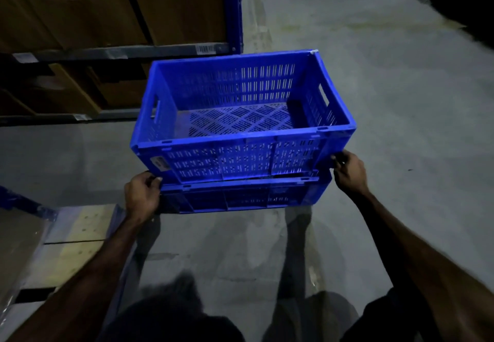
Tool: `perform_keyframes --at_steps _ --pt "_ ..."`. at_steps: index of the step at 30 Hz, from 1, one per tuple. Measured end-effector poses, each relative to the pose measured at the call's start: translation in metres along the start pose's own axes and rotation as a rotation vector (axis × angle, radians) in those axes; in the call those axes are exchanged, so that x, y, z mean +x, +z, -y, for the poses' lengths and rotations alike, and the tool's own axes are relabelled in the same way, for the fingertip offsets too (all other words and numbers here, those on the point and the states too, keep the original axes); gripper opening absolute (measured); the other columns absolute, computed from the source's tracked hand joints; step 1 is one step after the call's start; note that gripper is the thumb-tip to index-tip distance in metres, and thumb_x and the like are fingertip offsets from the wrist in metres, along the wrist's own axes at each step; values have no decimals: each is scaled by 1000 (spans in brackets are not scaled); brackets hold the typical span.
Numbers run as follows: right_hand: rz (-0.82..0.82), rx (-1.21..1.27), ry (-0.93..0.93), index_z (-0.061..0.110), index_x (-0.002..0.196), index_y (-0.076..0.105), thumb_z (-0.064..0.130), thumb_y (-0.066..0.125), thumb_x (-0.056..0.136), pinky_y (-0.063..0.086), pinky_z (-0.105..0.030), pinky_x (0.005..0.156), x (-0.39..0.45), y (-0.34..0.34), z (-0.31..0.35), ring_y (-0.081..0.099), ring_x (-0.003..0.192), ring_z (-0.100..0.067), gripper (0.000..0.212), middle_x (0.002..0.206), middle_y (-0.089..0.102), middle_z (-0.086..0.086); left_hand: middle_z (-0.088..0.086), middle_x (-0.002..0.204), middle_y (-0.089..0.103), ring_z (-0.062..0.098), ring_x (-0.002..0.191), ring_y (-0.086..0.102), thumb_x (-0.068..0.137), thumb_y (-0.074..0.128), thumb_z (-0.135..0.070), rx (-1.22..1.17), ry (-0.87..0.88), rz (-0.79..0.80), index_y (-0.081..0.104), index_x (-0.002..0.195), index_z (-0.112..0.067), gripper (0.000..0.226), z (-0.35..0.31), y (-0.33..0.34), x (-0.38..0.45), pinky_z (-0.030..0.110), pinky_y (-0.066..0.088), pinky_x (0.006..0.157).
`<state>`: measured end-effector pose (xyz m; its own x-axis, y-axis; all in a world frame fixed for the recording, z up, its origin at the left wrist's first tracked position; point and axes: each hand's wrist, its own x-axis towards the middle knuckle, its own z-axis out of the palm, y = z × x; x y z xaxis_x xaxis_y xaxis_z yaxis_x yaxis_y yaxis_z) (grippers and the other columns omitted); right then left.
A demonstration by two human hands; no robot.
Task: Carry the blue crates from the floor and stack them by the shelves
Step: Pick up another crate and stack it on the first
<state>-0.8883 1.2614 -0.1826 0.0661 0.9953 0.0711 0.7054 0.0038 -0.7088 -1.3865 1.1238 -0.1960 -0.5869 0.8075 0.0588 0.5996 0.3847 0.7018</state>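
Note:
Two blue perforated crates are nested, the upper crate (240, 138) empty and sitting inside the lower crate (240, 198), of which only the rim band shows. My left hand (141, 197) grips the lower crate's left end at its rim. At the right end, my right hand (347, 172) curls its fingers round the rim where the two crates meet. The stack is in front of me above the grey concrete floor; whether it touches the floor cannot be told. Its far left corner lies close to the shelves (235, 7).
The shelf rack with blue uprights holds brown cardboard boxes (80, 21) at the upper left. A wooden pallet with plastic wrap (74, 237) lies at the lower left. Open concrete aisle (387, 101) runs to the right and ahead. My legs show at the bottom edge.

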Motion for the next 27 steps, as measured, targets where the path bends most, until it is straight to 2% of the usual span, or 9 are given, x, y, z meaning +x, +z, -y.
perform_keyframes --at_steps 3,8,11,15,20,23,27 --pt "-35 38 15 14 102 68 13 52 87 52 -41 76 -10 6 3 71 94 -35 22 99 77 -10 17 111 75 36 102 69 97 60 -15 -8 -31 -10 72 110 -8 19 -4 -1 -1 49 56 90" --pt "-94 93 65 13 106 68 14 62 93 42 -30 74 -19 12 -4 68 86 -26 15 100 75 -7 16 112 74 35 103 69 98 58 -13 -63 -97 -14 71 114 -8 22 -7 -2 -4 48 55 91" --pt "-121 118 75 7 111 68 12 64 93 39 -26 73 -25 10 -1 60 83 -17 19 100 74 -9 15 104 75 34 96 70 99 58 -15 -114 -117 -9 71 107 -10 16 -6 -3 -8 48 56 86" --pt "-106 119 86 11 106 68 13 65 93 41 -28 76 -30 6 -2 66 90 -24 13 98 74 -7 15 96 74 33 88 70 98 60 -13 -148 -154 -7 69 100 -8 11 -5 -3 -10 49 58 84" --pt "-54 127 84 21 96 66 15 65 94 41 -28 78 -37 0 0 64 89 -19 7 93 71 2 17 97 73 36 90 70 97 61 -13 -165 -192 3 64 97 -15 3 -1 1 -10 54 58 86" --pt "-69 146 93 18 98 69 15 65 94 41 -28 78 -41 1 0 64 88 -19 6 93 71 1 14 98 73 33 89 70 99 60 -14 -179 -222 13 64 98 -16 5 -4 2 -9 51 58 87" --pt "-40 180 96 14 99 67 15 67 94 42 -28 77 -45 5 -4 68 89 -23 5 93 71 -2 15 86 72 36 85 70 98 62 -18 -80 -229 49 65 86 -14 13 -1 3 -3 49 56 83"
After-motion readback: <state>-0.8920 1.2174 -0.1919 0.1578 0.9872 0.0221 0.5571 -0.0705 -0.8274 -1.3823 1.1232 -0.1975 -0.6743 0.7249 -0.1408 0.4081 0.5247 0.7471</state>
